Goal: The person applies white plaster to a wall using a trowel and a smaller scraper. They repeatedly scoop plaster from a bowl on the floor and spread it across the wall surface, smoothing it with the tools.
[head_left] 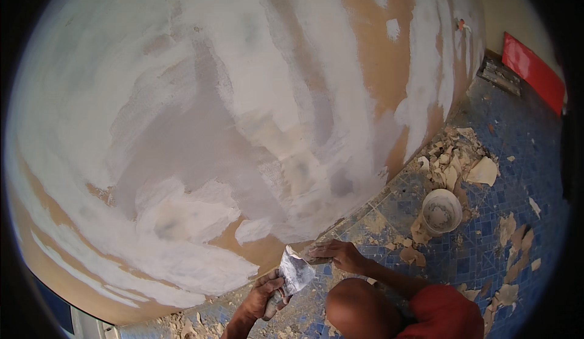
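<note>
Low in front of the patched wall (255,175), my left hand (261,295) is closed round the pale handle of a wide silver putty knife (297,272). Its shiny blade points up, with whitish material along the upper edge. My right hand (345,256) reaches in from the right, its fingers closed on a flat, dark, thin-edged piece (317,252) close to the silver blade. What kind of piece it is, I cannot make out. Whether it touches the blade is unclear. White and greyish filler covers much of the tan wall in broad smears.
A white bucket (441,211) with residue inside stands to the right on the blue tiled floor (517,175). Beside it lies a heap of broken flakes (453,156), and more flakes (508,296) are scattered about. A red panel (533,71) leans at the far right. My bent knee (359,308) is just below my right hand.
</note>
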`<state>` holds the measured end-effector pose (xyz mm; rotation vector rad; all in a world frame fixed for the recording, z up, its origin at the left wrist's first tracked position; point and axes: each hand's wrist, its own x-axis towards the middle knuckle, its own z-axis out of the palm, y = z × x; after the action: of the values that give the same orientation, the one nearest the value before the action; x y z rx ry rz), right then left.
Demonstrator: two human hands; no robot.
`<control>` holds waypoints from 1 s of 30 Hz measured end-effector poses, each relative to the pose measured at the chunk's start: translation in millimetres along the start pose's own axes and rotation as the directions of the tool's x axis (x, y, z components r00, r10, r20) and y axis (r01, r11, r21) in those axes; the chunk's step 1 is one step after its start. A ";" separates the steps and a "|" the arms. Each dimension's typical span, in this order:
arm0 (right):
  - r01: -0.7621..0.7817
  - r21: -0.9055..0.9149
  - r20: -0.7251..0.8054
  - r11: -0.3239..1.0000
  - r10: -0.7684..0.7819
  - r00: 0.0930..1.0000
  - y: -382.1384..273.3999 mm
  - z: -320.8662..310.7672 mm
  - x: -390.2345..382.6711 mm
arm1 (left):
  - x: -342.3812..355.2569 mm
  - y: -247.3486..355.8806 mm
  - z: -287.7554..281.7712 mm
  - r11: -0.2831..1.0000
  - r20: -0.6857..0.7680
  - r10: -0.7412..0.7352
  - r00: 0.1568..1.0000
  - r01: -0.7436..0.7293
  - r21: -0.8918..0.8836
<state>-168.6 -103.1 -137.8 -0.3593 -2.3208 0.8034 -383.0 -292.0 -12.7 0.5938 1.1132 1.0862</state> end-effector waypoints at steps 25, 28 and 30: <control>-0.097 0.924 0.352 -0.371 0.720 0.598 43.0 -29.7 -63.0 | 78.8 61.7 72.5 0.077 0.301 0.293 0.907 -0.336 0.939; -0.025 0.890 0.339 -0.455 0.624 0.704 43.5 -29.2 -67.3 | 94.1 51.5 80.1 -0.132 0.437 0.282 0.854 -0.416 0.900; 0.026 0.879 0.302 -0.477 0.596 0.744 44.7 -30.5 -70.6 | 105.0 43.6 81.6 -0.133 0.465 0.280 0.840 -0.446 0.885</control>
<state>-93.5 -85.7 -182.1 -0.3371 -0.1791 2.4130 -320.1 -169.3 10.8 2.3220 1.5753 0.4041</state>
